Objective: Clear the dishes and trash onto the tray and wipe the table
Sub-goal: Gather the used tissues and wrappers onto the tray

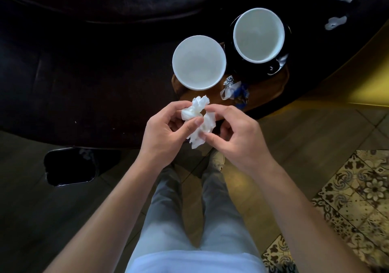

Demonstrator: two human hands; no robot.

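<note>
Head view: my left hand (166, 131) and right hand (237, 138) both pinch a crumpled white napkin (199, 123) just above the table edge (88, 133), near the wooden tray (267, 89) holding two cups.

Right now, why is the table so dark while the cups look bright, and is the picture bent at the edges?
In the head view the dark table sinks into shadow and shows little detail, while the white insides of the two cups and the crumpled napkin held by both hands stand out. Glare glints on the black saucer. The wide lens curves the table edge and splays the forearms.
</note>
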